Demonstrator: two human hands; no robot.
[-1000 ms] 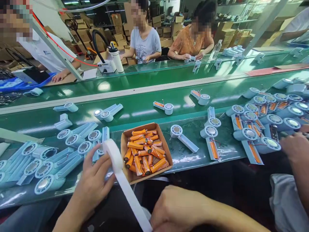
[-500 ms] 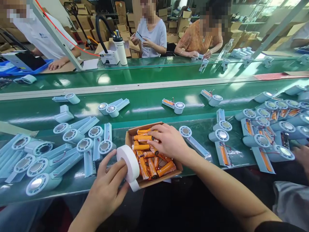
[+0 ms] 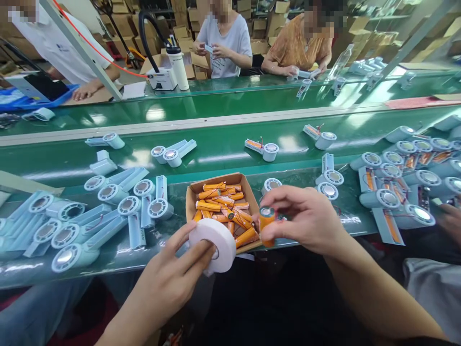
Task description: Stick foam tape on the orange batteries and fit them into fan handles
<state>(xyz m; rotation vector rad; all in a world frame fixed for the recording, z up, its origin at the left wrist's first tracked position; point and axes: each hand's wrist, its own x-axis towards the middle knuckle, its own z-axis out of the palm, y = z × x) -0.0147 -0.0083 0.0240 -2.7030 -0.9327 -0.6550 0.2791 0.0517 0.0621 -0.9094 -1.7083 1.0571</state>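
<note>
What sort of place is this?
Probably a factory assembly line. People work along both sides of a long green surface, many near-identical pale blue parts lie along it, and cardboard boxes are piled behind.

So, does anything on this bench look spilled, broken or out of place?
Nothing looks clearly spilled or damaged. The orange cylinders lie jumbled, but inside a cardboard box; one cylinder is out, held in the right grip. The light-blue parts lie at mixed angles, some overlapping: untidy, not really odd.
</note>
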